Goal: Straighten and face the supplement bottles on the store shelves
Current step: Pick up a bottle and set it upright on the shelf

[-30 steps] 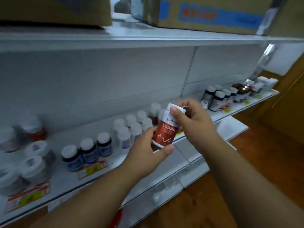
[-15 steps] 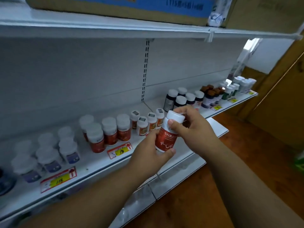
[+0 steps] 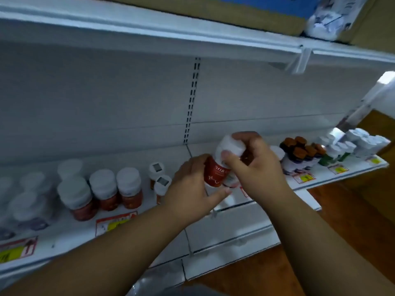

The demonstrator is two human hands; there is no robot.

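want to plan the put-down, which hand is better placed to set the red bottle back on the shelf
Probably the left hand. It wraps the red bottle around its body from below, so it could carry it alone. The right hand only pinches the white cap from above.

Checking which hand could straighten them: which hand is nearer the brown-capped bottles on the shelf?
Right. The right hand is just left of the brown-capped bottles; the left hand is farther left, beyond the held red bottle.

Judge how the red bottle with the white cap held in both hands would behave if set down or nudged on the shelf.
The red bottle looks rigid plastic, so it is probably not fragile. Tall and round, it could tip and roll. Its label looks glossy, perhaps slippery; both the left hand and right hand grip it.
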